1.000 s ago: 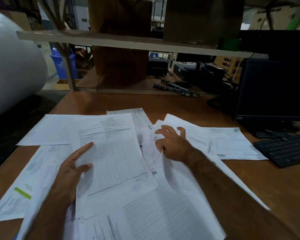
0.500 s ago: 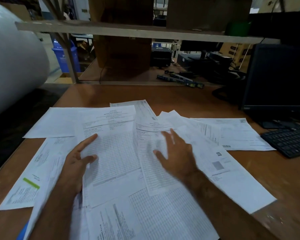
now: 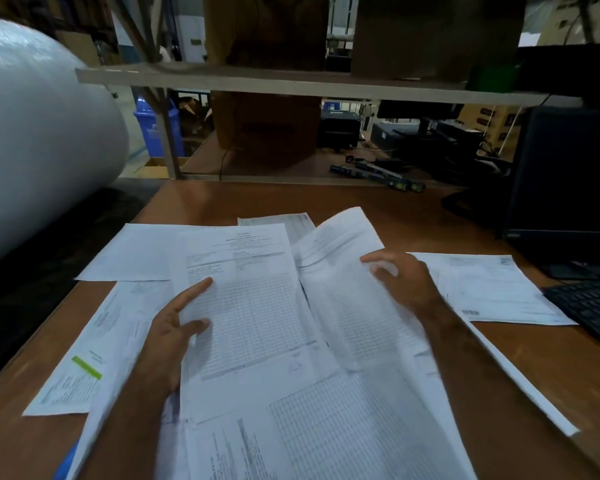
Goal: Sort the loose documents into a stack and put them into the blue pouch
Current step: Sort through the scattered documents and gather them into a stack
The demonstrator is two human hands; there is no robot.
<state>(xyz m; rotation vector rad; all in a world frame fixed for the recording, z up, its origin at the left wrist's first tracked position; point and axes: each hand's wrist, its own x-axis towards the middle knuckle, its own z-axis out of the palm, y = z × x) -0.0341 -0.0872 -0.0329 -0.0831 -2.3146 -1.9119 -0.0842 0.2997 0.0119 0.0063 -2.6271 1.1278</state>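
Observation:
Several loose white documents lie spread over the brown desk [image 3: 343, 199]. My left hand [image 3: 174, 327] rests flat on a gridded form [image 3: 253, 306] in the middle, forefinger and thumb stretched out. My right hand [image 3: 402, 282] grips a sheet [image 3: 347, 268] by its right edge and holds it lifted and curved above the pile. A sliver of the blue pouch [image 3: 65, 462] shows at the bottom left under the papers. More sheets lie at the left [image 3: 132, 251], lower left [image 3: 94, 344] and right [image 3: 492, 289].
A black keyboard [image 3: 589, 306] and a dark monitor [image 3: 565, 174] stand at the right. A big white roll [image 3: 39, 133] fills the left. A shelf board [image 3: 291, 81] with cardboard boxes spans the back, black devices behind the desk.
My right hand went from lying flat on the papers to gripping one sheet and raising it. The left hand stayed on the gridded form.

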